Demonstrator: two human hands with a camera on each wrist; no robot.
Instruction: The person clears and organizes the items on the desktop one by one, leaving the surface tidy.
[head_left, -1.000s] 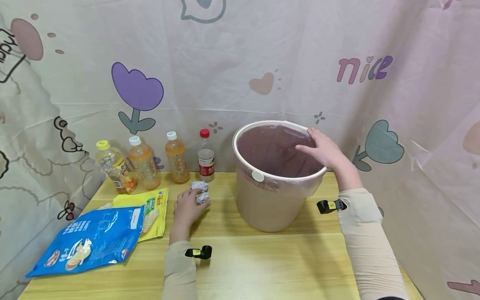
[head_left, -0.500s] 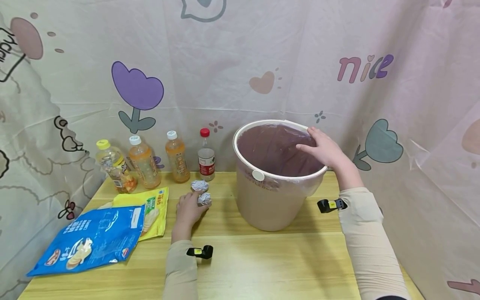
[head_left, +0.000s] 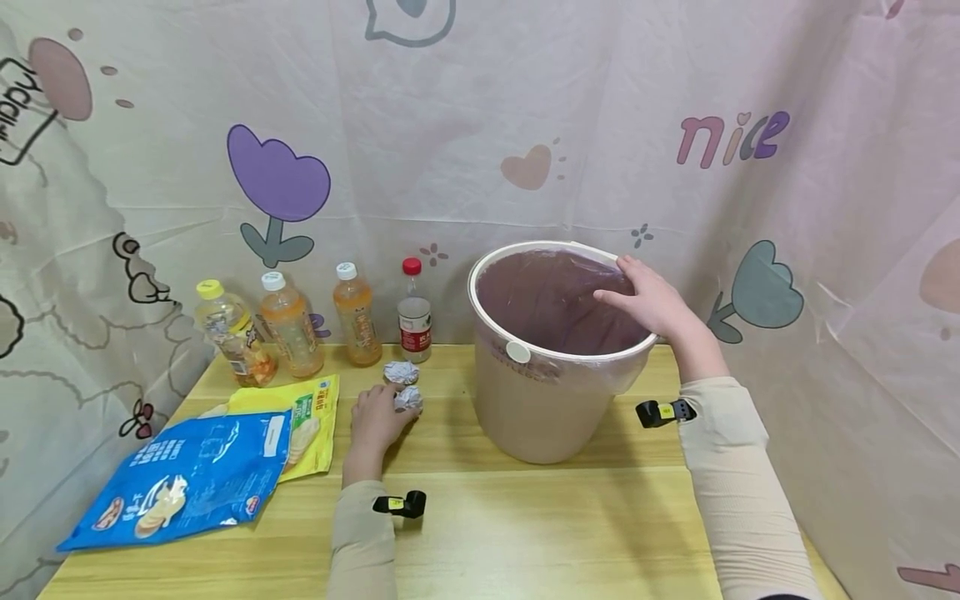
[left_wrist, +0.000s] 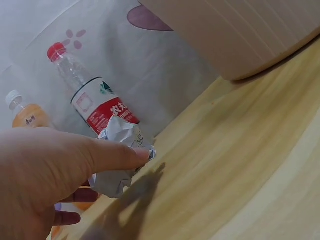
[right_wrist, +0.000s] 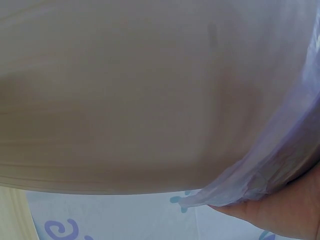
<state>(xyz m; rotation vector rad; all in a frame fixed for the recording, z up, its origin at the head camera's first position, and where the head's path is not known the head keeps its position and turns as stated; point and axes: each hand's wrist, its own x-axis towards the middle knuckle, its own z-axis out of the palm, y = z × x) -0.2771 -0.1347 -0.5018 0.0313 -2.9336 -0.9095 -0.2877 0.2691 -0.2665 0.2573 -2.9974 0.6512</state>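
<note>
My left hand [head_left: 377,421] pinches a crumpled paper ball [head_left: 408,399] low over the table; in the left wrist view the thumb lies across the paper ball [left_wrist: 120,137]. Just behind it a second crumpled paper ball [head_left: 401,372] lies on the wood. At the right, my right hand [head_left: 654,302] holds the rim of a beige trash bin [head_left: 536,417] lined with a clear plastic bag [head_left: 555,300]. Its thumb reaches over the bin's opening. In the right wrist view the bin's side [right_wrist: 125,100] fills most of the picture, and part of the hand [right_wrist: 280,215] shows under the bag's edge.
Along the back stand a yellow-capped bottle [head_left: 236,337], two white-capped orange bottles [head_left: 292,329] and a red-capped bottle [head_left: 414,321]. A blue snack bag [head_left: 187,475] overlaps a yellow one [head_left: 318,417] at the left. A printed cloth [head_left: 450,108] hangs behind the wooden table [head_left: 510,533].
My left hand has shifted slightly to the right with its paper ball, which now sits a little further from the other one. The right hand and the bin look the same.
</note>
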